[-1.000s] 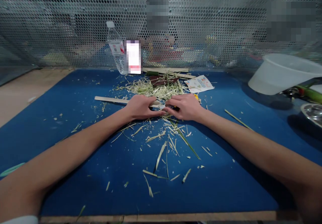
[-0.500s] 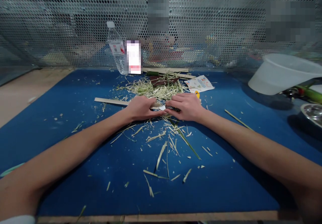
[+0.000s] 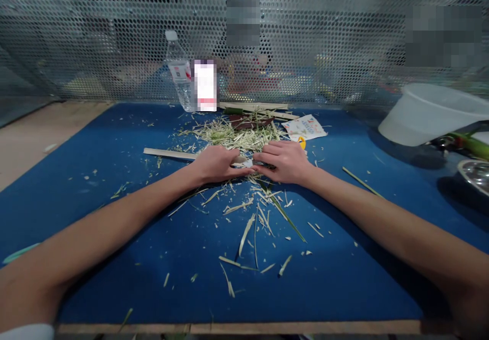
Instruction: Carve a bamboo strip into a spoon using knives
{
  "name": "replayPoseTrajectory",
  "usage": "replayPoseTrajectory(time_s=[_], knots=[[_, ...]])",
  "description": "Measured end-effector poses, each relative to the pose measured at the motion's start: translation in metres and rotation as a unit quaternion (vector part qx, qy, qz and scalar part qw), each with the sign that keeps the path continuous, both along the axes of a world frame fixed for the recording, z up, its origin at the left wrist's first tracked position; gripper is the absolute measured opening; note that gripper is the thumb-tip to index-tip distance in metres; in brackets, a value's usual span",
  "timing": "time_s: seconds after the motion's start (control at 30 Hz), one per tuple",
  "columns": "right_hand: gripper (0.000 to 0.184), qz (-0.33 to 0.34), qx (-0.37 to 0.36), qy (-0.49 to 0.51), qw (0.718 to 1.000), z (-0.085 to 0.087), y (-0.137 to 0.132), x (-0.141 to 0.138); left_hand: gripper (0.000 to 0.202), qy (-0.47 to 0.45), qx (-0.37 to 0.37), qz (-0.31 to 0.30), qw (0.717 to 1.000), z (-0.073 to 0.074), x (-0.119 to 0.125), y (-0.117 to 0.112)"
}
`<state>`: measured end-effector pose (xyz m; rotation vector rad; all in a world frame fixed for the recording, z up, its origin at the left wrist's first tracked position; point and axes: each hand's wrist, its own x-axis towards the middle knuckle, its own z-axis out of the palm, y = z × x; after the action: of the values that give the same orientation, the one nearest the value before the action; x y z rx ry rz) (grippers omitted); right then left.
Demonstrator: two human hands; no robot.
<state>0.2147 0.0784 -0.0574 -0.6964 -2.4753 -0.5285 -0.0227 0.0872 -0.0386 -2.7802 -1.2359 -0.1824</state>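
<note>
My left hand (image 3: 216, 164) is closed round a flat pale bamboo strip (image 3: 170, 153), whose long end sticks out to the left. Close by, my right hand (image 3: 282, 161) is closed too, its thumb and fingertips meeting near those of the left. A small white piece (image 3: 247, 162) shows between the two hands; what exactly it is I cannot tell. Most of what the right hand grips is hidden. Just behind its knuckles a yellow loop (image 3: 302, 142) peeks out. Beyond the hands lies a heap of pale green shavings (image 3: 237, 136).
A printed paper packet (image 3: 305, 127) lies behind my right hand. At the back stand a water bottle (image 3: 179, 75) and a lit phone (image 3: 205, 85) before perforated metal. A white tub (image 3: 428, 115) and a steel bowl (image 3: 476, 174) are at right. Slivers litter the blue mat (image 3: 153, 279).
Both hands stay almost in the same place and keep their grip. The whole view has shifted slightly; the bamboo strip and shavings look unchanged.
</note>
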Motion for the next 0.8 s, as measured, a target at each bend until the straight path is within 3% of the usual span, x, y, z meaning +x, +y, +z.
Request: replayPoseTrajectory(time_s=[0.57, 0.8], knots=[[0.016, 0.004, 0.007, 0.007, 1.0, -0.0015, 0.0015, 0.0007, 0.057, -0.092, -0.003, -0.026, 0.995, -0.0058, -0.0021, 0.0051], [0.016, 0.005, 0.013, 0.015, 1.0, -0.0013, 0.001, 0.0014, 0.058, -0.093, -0.018, -0.008, 0.996, -0.0027, -0.0001, 0.003]])
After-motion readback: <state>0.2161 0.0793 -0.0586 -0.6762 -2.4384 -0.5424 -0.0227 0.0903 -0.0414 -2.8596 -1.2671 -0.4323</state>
